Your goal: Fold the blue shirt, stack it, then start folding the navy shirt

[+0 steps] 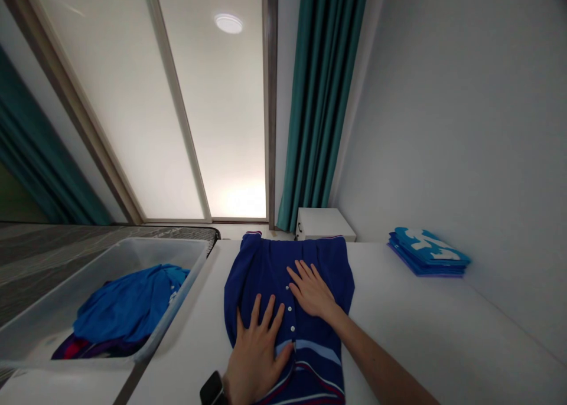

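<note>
A dark blue buttoned garment (274, 263) lies spread on the white table (398, 334) in front of me. Small white buttons run down its middle, and light blue, white and red stripes cross its near end. My left hand (259, 346) rests flat on its lower left part, fingers spread. Farther up and to the right, my right hand (312, 290) presses flat on the cloth beside the button line, fingers stretched out. Neither hand grips the fabric. A dark watch (212, 388) is on my left wrist.
A translucent plastic bin (177, 248) with crumpled blue and dark clothes (133, 301) stands at the left. Folded blue garments (429, 251) are stacked at the right by the wall. Behind the table are a small white cabinet (325, 222) and a teal curtain (323, 98).
</note>
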{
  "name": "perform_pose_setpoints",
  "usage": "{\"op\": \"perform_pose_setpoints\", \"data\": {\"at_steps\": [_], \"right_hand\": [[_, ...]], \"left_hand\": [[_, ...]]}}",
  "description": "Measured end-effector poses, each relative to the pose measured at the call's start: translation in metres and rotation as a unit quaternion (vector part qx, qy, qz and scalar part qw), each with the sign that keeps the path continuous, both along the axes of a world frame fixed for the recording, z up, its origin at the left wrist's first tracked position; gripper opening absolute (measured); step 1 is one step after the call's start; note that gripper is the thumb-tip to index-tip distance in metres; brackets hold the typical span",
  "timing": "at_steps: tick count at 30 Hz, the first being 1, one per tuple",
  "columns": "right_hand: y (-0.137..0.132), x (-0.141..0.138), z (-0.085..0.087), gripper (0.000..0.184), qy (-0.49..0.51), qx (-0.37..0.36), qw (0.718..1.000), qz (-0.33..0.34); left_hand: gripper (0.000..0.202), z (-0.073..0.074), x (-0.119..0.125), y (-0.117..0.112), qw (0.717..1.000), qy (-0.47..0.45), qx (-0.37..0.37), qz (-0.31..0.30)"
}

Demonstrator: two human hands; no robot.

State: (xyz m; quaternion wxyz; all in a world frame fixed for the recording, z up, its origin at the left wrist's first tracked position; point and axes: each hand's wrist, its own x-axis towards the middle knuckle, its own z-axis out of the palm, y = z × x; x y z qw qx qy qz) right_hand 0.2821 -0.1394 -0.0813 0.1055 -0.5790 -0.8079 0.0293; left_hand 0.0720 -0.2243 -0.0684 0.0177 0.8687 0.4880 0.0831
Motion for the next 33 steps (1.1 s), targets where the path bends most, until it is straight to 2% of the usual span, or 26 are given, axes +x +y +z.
{"op": "perform_pose_setpoints", "data": {"at_steps": [7,10,13,16,19,22,26,33], "right_hand": [[-0.029,0.000,0.003,0.054,0.001,0.002,1.000,-0.004],[-0.038,0.000,0.005,0.054,0.002,0.007,1.000,-0.001],[-0.040,0.000,0.005,0.053,0.000,0.003,1.000,-0.003],[-0.038,0.000,0.004,0.053,-0.003,-0.005,1.000,-0.002],[-0.036,0.001,0.003,0.054,0.003,-0.007,1.000,-0.006],[-0.036,0.001,0.002,0.054,0.009,-0.008,1.000,-0.014],[-0.036,0.000,0.001,0.054,0.012,-0.004,1.000,-0.022],[-0.057,-0.003,0.002,0.055,0.008,-0.010,0.999,-0.033]], "left_hand": [[0.064,-0.006,-0.004,-0.017,1.000,0.000,0.000,-0.003],[0.064,-0.002,-0.003,-0.012,1.000,0.004,0.009,-0.015],[0.062,0.011,0.007,0.011,0.999,0.001,0.034,-0.032],[0.056,0.023,0.022,0.050,0.996,-0.011,0.057,-0.067],[0.052,0.019,0.035,0.086,0.995,-0.011,0.063,-0.082],[0.052,0.006,0.038,0.101,0.997,0.000,0.032,-0.069],[0.053,-0.004,0.033,0.097,0.998,-0.003,0.025,-0.052],[0.055,-0.001,0.026,0.072,0.999,-0.006,0.018,-0.031]]}}
